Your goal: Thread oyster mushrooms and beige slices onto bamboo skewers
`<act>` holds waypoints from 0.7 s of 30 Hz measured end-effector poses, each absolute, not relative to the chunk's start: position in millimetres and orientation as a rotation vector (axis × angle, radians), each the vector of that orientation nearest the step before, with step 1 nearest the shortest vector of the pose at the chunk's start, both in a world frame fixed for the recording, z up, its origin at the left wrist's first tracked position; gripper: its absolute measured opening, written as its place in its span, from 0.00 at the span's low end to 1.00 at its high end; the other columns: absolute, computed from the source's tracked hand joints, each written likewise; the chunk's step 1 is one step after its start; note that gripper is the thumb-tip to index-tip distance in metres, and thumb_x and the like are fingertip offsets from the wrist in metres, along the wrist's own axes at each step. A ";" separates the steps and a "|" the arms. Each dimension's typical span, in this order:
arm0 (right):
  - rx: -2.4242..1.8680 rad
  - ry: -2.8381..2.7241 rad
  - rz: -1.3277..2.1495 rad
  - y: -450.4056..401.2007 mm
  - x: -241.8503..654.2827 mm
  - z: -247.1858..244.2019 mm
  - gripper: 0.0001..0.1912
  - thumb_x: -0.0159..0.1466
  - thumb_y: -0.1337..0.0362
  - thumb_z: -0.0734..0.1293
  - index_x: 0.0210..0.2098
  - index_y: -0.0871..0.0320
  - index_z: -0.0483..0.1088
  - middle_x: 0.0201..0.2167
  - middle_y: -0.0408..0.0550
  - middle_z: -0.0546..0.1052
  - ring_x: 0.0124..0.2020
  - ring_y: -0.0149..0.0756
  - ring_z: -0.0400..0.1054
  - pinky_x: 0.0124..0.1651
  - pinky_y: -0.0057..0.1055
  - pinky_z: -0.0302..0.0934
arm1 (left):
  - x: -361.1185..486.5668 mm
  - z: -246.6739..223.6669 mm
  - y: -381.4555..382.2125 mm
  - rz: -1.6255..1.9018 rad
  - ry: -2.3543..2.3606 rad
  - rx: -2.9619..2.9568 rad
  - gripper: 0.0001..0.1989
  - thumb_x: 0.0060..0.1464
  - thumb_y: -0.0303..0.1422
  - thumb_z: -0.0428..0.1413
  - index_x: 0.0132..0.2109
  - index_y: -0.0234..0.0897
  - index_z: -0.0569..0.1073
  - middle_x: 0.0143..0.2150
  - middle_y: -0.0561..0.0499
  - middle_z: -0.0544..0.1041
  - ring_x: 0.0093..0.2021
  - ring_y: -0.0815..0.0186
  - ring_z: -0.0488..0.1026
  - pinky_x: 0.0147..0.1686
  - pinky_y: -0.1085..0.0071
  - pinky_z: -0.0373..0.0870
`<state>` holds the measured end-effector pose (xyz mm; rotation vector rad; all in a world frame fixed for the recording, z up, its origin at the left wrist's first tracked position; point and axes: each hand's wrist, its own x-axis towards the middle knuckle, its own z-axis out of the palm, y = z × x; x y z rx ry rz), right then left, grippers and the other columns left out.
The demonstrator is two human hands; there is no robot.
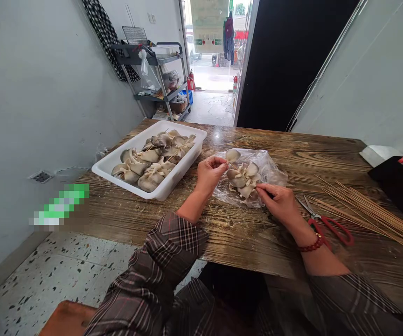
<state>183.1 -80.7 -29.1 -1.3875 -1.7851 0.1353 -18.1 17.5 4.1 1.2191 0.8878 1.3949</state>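
Note:
My left hand (211, 173) is closed in a pinch on a single grey-capped oyster mushroom (232, 155), raised just above a pile of others. Below it, a cluster of oyster mushrooms (244, 178) lies on a crumpled clear plastic bag (269, 170). The fingertips of my right hand (277, 199) pinch the right edge of this cluster, at a pale mushroom piece. Left of my hands stands a white plastic tray (164, 186) holding many oyster mushrooms (149, 161), with thin sticks showing among them.
Scissors with red handles (334, 229) lie by my right wrist. Long bamboo skewers (372, 212) spread over the right side of the wooden table (229, 238). A black box (397, 182) sits at the right edge. A shelf cart (168, 59) stands beyond the table.

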 end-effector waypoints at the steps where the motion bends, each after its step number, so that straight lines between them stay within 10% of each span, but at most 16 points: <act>1: -1.386 -1.779 0.131 -80.6 182.3 -29.8 0.11 0.64 0.61 0.65 0.38 0.54 0.80 0.36 0.49 0.83 0.34 0.42 0.78 0.39 0.36 0.71 | -18.2 3.1 18.2 1.395 0.913 1.254 0.04 0.41 0.27 0.62 0.28 0.33 0.75 0.24 0.54 0.75 0.25 0.71 0.70 0.30 0.73 0.65; 21: -1.384 -1.656 0.236 -80.1 173.4 -23.0 0.14 0.64 0.58 0.63 0.35 0.57 0.79 0.21 0.44 0.78 0.21 0.35 0.71 0.29 0.31 0.66 | -16.5 11.6 9.1 1.105 0.746 1.005 0.14 0.41 0.38 0.67 0.34 0.35 0.76 0.31 0.51 0.77 0.30 0.71 0.71 0.30 0.75 0.67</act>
